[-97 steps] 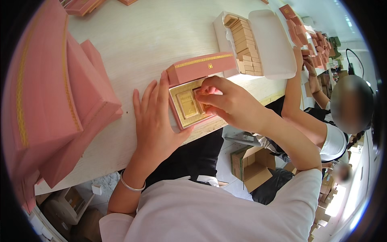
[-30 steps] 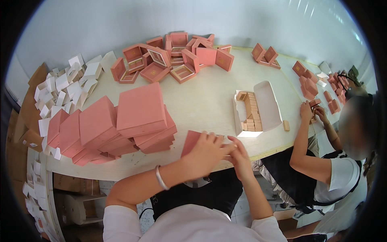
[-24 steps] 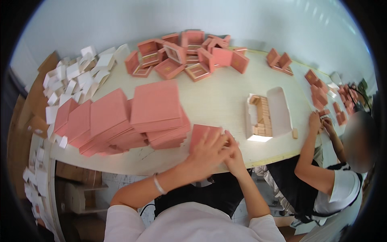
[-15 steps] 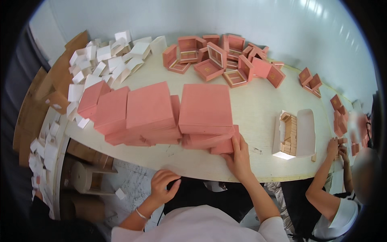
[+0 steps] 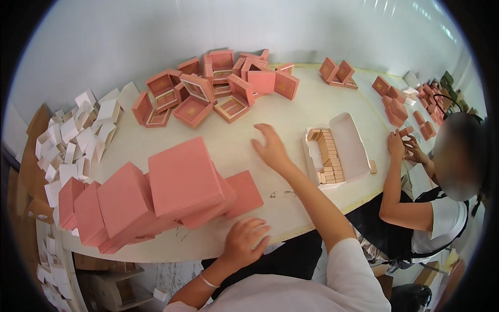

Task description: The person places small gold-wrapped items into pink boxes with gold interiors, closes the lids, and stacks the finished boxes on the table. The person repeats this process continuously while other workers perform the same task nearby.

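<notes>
My right hand [image 5: 271,149] is stretched over the middle of the table, fingers apart and nothing in them. It is between the open pink boxes and a white carton. Near the table's front edge hovers my left hand [image 5: 244,244], its fingers loosely bent, thumb apart, holding nothing. Just beyond it a flat pink box [image 5: 244,193] lies at the right end of the stacked closed pink boxes [image 5: 184,177]. Farther back, several open pink boxes [image 5: 195,104] with gold-edged trays are heaped together.
The white carton [image 5: 354,148] holds rows of small wooden blocks [image 5: 328,151]. White paper sleeves [image 5: 78,130] pile up at the left. On the right, a co-worker [image 5: 416,218] handles a small piece beside more pink boxes [image 5: 395,109]. A pale wall [image 5: 249,26] stands behind.
The view has swung right, shifting the table's things leftward in it. My right hand has let go of the flat pink box and moved away over the table. My left hand has risen nearer the stack.
</notes>
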`<state>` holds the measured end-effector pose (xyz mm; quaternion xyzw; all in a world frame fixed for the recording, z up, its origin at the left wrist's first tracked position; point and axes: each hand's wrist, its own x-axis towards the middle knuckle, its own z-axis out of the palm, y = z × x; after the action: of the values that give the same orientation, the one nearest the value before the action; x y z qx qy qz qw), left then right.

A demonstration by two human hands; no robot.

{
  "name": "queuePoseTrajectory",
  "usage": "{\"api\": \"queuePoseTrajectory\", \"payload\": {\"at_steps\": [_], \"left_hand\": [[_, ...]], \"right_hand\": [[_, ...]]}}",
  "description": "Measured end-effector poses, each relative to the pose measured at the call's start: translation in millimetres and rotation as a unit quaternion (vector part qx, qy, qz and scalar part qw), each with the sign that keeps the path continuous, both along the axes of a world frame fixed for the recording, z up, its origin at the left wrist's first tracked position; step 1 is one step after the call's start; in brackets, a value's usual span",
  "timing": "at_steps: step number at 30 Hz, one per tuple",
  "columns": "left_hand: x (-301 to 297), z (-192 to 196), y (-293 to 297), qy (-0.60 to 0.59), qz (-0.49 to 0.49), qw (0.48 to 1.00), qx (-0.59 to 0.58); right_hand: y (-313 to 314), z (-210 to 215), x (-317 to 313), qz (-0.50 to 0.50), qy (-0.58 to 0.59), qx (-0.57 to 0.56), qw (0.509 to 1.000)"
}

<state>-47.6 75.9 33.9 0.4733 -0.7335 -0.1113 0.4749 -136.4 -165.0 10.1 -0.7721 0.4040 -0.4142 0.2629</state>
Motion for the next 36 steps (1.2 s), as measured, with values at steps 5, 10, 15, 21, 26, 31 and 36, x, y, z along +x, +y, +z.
{"api": "queuePoseTrajectory", "payload": {"at_steps": [5,10,15,21,26,31,36], "left_hand": [[-24,-17,-17,-0.041,-0.131,0.990,0.012],[10,9,18,0.190,-0.343,0.793,0.467],[63,-37,86,0.244,-0.108,0.769,0.581],[60,-159,85,0.045,0.009,0.706,0.707],[20,-186,12,-0.104,0.092,0.772,0.620],[5,-210,-5,-0.147,0.108,0.784,0.593],[-13,-211,-9,-0.152,0.104,0.804,0.566]], "right_hand": [[-43,-5,76,-0.005,0.116,-0.145,0.983],[-73,-7,137,0.052,0.169,-0.273,0.946],[-127,-20,141,0.060,0.130,-0.172,0.975],[-127,-10,110,0.088,0.192,-0.103,0.972],[-119,-16,74,0.040,0.113,-0.150,0.981],[-104,-9,68,0.042,0.068,-0.094,0.992],[-97,-4,67,0.009,0.080,-0.087,0.993]]}}
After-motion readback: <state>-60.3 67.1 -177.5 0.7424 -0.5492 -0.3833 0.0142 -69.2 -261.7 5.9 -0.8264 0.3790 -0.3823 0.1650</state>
